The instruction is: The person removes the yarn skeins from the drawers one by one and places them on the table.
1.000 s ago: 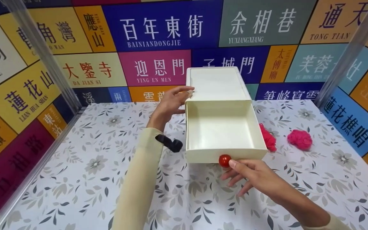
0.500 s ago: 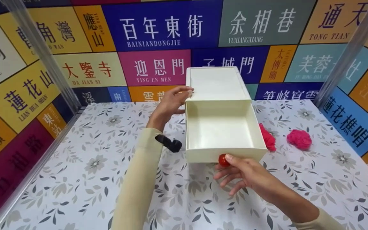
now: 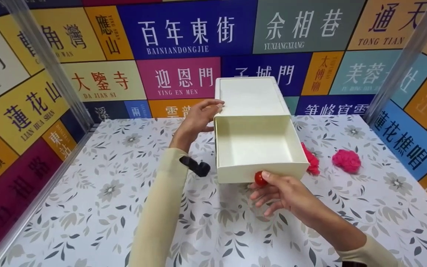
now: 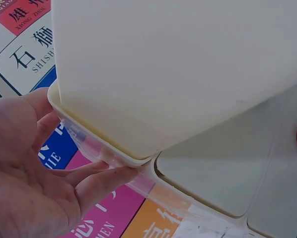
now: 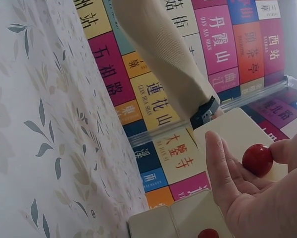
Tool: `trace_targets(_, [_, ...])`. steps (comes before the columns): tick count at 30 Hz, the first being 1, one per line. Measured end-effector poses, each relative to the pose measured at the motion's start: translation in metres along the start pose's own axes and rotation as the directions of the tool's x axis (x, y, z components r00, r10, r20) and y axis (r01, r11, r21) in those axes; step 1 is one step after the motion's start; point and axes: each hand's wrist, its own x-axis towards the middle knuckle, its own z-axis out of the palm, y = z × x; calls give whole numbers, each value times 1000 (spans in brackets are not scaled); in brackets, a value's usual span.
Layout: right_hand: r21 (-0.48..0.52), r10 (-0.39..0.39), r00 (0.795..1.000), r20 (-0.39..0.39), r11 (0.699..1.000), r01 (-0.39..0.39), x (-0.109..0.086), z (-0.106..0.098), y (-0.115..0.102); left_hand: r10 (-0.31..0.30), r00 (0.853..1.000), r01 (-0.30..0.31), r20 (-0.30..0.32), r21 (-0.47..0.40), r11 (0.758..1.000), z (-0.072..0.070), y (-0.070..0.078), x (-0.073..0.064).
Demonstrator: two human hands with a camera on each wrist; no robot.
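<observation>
White drawer (image 3: 237, 174) drawn well out of its white casing (image 3: 250, 96), which stands on the bench (image 3: 69, 207). A glossy red knob (image 3: 260, 178) projects from the drawer front. The right hand (image 3: 289, 194) sets its thumb against this knob, the other fingers loosely extended and apart from one another below it; no clasp is evident. The left hand (image 3: 198, 115) is clamped on the casing's left edge near the front corner. Below, a second drawer front (image 5: 151, 223) bears another red knob (image 5: 208, 234), partly cut off by the right wrist view.

The step in hand is judged to be the working of the drawer by its knob; the thumb's placement suits a push inward better than a pull. The next move would call for straight, level pressure, with the casing held firm against sliding or tipping.

To the right lie two crumpled pink-red bundles, one (image 3: 312, 161) just beside the drawer and partly hidden by it, the other (image 3: 347, 161) farther out. Floral cloth covers the bench.

No brand is visible on the casing. The patterned wall (image 3: 184, 37) carries bilingual panels, among them 百年東街 BAINIANDONGJIE, 余相巷 YUXIANGXIANG, 迎恩門 YING EN MEN and 大鑒寺 DA JIAN SI.
</observation>
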Motion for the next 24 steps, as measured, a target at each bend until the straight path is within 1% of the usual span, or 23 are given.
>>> trace_targets(8, [35, -2, 1000, -26, 999, 3, 8, -2, -2, -1, 1000, 1, 1, 2, 1000, 0, 0, 0])
trace_targets(16, [18, -24, 996, -83, 999, 26, 20, -5, -4, 4, 1000, -4, -3, 3, 1000, 0, 1, 0])
trace_targets(20, [15, -34, 995, -98, 999, 36, 27, -7, -5, 2, 1000, -2, -12, 9, 1000, 2, 1, 1])
trace_targets(24, [8, -29, 993, -111, 1000, 30, 34, -9, -8, -4, 1000, 4, -15, -2, 1000, 2, 0, 2])
